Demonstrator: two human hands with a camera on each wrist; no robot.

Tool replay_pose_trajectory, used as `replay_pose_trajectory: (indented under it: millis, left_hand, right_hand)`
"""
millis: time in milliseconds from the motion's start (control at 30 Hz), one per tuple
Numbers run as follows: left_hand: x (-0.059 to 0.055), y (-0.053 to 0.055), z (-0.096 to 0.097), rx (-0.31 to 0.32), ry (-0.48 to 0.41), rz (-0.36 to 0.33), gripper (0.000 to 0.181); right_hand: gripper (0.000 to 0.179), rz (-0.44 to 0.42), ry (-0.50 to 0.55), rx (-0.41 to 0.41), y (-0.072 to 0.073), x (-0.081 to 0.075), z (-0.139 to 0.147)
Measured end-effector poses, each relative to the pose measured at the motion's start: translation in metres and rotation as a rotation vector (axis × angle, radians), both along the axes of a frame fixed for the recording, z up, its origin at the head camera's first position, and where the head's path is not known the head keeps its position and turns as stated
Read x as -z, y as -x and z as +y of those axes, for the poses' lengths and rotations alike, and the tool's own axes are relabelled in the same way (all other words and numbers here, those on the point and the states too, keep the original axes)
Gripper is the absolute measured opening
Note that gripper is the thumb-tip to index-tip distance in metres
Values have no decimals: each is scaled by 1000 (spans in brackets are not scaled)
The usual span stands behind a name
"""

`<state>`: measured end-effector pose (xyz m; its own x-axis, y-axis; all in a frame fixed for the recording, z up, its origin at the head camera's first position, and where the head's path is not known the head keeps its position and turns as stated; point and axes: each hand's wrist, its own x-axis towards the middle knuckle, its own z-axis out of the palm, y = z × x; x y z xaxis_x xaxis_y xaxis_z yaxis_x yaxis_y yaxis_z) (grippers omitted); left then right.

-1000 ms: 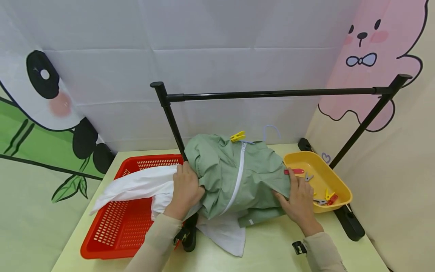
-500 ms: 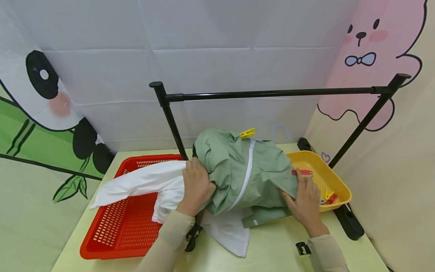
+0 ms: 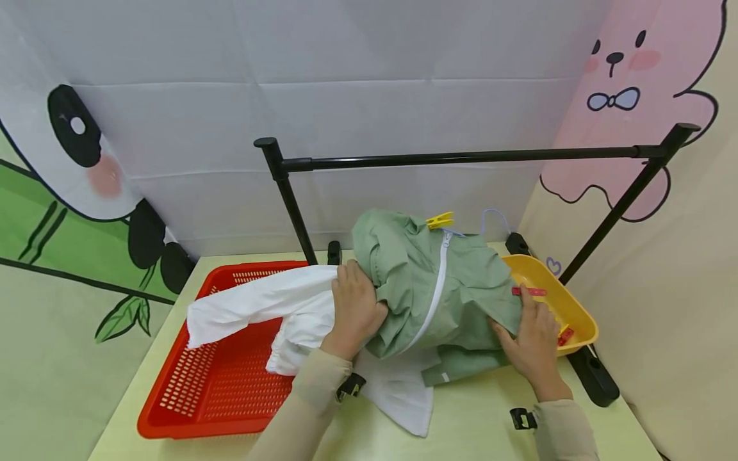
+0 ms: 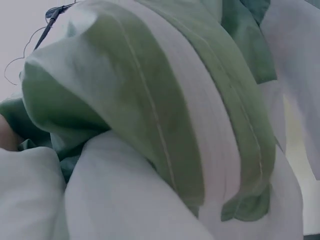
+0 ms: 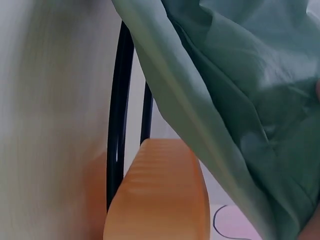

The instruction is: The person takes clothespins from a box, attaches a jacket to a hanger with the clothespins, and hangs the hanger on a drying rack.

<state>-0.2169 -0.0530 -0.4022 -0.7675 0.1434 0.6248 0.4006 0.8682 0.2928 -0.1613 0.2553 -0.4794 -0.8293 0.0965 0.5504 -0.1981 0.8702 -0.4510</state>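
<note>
A green jacket (image 3: pixel 398 275) with a white zipper is held between both hands in the head view. My left hand (image 3: pixel 357 310) grips its left side. My right hand (image 3: pixel 533 339) pinches its right side, thumb on the front. A red clothespin (image 3: pixel 529 291) sits at that right edge by the fingertips. At the collar are a yellow clothespin (image 3: pixel 440 220) and a pale blue hanger hook (image 3: pixel 496 221). White cloth (image 3: pixel 305 314) with a long sleeve spreads from under the jacket over the basket. Jacket fabric (image 4: pixel 135 90) and white cloth fill most of the left wrist view.
A red perforated basket (image 3: pixel 173 384) stands at the left. At the right, a yellow basin (image 3: pixel 582 314) holds small clips, partly covered by the right hand. A black rack (image 3: pixel 461 157) spans the table behind the jacket, its foot (image 3: pixel 594 378) beside the basin.
Both hands have moved right and slightly away with the jacket, now overlapping more of the basin. The white sleeve has been drawn rightward across the basket.
</note>
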Motion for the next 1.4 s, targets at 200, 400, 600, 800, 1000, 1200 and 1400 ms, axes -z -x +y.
replay_pose_trajectory:
  millis: [200,400,600,800,1000,1200,1400]
  left_hand:
    - [-5,1,11,11,-10,-3,43]
    - [-10,-1,21,24,-8,-9,46]
    - [-14,-2,33,63,-1,-14,49]
    - [-18,-3,44,93,7,-13,45]
    - [-23,-3,56,110,27,-27,47]
    - [-30,-5,68,128,42,-64,46]
    - [-38,-5,78,159,41,-64,43]
  right_hand:
    - [85,21,9,7,-2,-4,7]
    - [87,-6,11,32,-5,-9,14]
    - [83,27,27,28,-11,-13,25]
    - [83,29,45,38,-12,-13,35]
    - [82,78,14,68,-12,-11,45]
    - [82,86,23,79,-15,-14,54]
    - [84,98,29,103,-17,-20,61]
